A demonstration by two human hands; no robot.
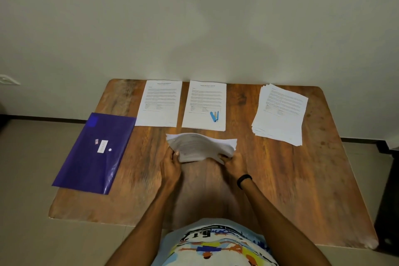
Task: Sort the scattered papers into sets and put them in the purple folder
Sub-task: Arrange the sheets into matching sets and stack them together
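While both hands gripped a bowed stack of papers (200,147) at the near middle of the surface (280,179), left hand (171,165) and right hand (234,163) each held a near corner, probably to square it. Beyond lay three sorted piles, a blue stapler (214,116) on the middle one. The purple folder (95,151) waited unobstructed at left.

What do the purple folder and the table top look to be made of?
Purple folder: likely thin translucent plastic, glossy; glare streaks near its corner, and it lies flat and limp over the table edge.
Table top: wood or wood-look laminate, fairly matte; brown grain streaks and knots. Which one, I cannot tell.
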